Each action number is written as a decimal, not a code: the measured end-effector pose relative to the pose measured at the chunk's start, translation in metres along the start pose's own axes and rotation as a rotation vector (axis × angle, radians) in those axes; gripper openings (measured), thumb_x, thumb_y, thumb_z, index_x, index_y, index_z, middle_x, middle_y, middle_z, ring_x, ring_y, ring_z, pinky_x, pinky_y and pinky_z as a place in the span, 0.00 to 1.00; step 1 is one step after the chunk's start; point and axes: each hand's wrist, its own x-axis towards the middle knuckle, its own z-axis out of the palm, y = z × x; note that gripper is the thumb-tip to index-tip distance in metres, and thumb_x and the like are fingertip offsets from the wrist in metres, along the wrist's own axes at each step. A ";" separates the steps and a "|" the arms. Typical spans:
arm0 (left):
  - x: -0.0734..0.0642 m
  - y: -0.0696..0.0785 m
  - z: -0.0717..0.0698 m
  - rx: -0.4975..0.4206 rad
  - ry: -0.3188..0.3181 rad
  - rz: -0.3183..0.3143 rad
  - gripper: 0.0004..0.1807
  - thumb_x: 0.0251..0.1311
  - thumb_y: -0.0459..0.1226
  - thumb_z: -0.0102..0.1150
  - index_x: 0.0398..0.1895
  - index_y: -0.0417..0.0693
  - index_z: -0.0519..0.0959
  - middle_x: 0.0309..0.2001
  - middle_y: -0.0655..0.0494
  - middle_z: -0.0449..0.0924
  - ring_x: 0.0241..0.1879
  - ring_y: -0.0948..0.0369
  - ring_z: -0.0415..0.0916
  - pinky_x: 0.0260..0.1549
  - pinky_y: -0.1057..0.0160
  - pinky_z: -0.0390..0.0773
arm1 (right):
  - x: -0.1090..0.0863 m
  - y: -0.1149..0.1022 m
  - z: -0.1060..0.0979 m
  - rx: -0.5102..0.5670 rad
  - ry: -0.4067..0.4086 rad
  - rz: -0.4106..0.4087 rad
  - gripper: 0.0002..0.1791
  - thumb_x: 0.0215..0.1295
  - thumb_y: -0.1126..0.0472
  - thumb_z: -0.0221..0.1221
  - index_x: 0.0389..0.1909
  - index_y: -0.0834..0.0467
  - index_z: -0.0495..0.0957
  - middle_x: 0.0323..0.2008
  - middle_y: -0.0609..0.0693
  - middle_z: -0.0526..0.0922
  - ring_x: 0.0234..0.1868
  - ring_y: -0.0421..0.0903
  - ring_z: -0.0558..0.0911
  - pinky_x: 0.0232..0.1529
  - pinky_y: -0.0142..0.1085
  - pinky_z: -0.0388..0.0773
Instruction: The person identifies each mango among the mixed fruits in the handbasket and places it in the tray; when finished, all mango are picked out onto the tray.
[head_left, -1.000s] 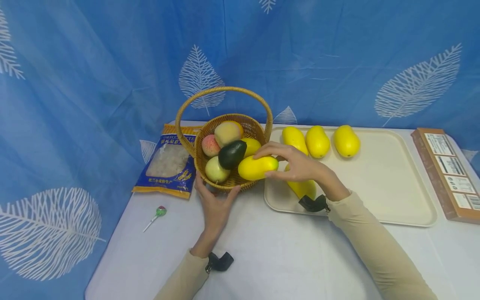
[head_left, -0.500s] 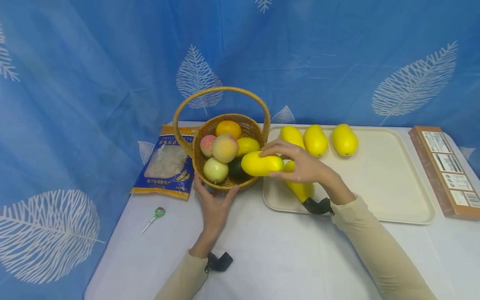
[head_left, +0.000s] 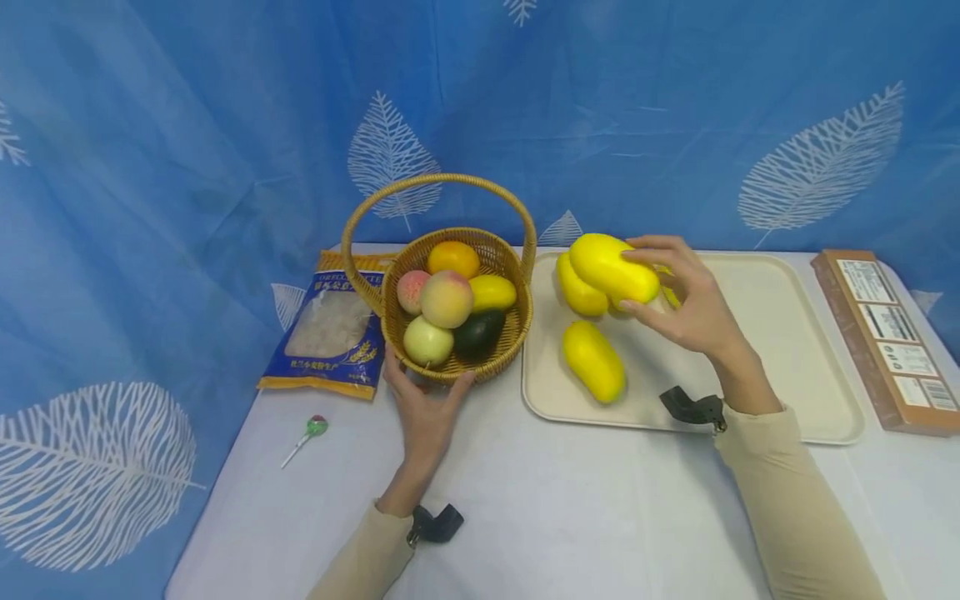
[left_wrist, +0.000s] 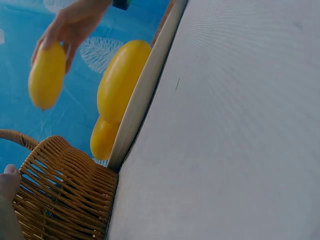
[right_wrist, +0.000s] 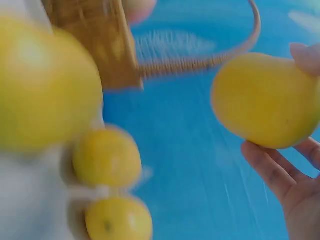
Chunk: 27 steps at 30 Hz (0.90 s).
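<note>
My left hand point(head_left: 426, 412) holds the front of a wicker basket point(head_left: 517, 350), fingers at its left side and thumb at its right. A thumb tip point(left_wrist: 10, 180) shows against the weave in the left wrist view. Inside are an orange point(head_left: 453, 259), a peach point(head_left: 447, 298), a pinkish fruit point(head_left: 412, 292), a pale green fruit point(head_left: 428, 342), a dark green avocado point(head_left: 480, 335) and a yellow mango point(head_left: 492, 293). My right hand point(head_left: 693, 296) grips another yellow mango point(head_left: 611, 267) between thumb and fingers, raised above the back of the cream tray point(head_left: 757, 358).
One mango point(head_left: 594, 362) lies on the tray's front left and another point(head_left: 576, 292) at its back left; more are partly hidden behind the held one. A blue bag point(head_left: 330, 325) and a lollipop point(head_left: 311, 433) lie left of the basket. A brown box point(head_left: 885, 342) borders the tray's right.
My right hand carries the mango away from the basket, rightward and back over the tray. The avocado has dropped lower in the basket and the peach has shifted, exposing the orange. My left hand stays put.
</note>
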 end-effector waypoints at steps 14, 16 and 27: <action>-0.002 0.019 -0.002 -0.007 -0.010 -0.006 0.62 0.51 0.36 0.73 0.77 0.38 0.36 0.75 0.35 0.38 0.73 0.43 0.44 0.58 0.40 0.66 | -0.048 0.076 -0.092 -0.235 0.439 0.461 0.32 0.55 0.71 0.67 0.63 0.56 0.75 0.61 0.34 0.66 0.61 0.35 0.67 0.64 0.35 0.71; -0.002 0.019 -0.002 -0.009 -0.008 -0.002 0.61 0.51 0.36 0.73 0.77 0.38 0.36 0.75 0.35 0.37 0.74 0.42 0.44 0.59 0.39 0.66 | -0.053 0.084 -0.097 -0.257 0.455 0.511 0.32 0.55 0.70 0.68 0.63 0.54 0.75 0.59 0.32 0.66 0.59 0.34 0.67 0.65 0.37 0.71; -0.002 0.018 -0.002 -0.016 -0.017 -0.011 0.62 0.51 0.35 0.73 0.77 0.38 0.35 0.75 0.35 0.38 0.73 0.43 0.45 0.57 0.42 0.67 | -0.074 0.108 -0.104 -0.366 0.385 0.640 0.33 0.58 0.61 0.68 0.66 0.53 0.72 0.52 0.24 0.62 0.56 0.29 0.63 0.67 0.46 0.69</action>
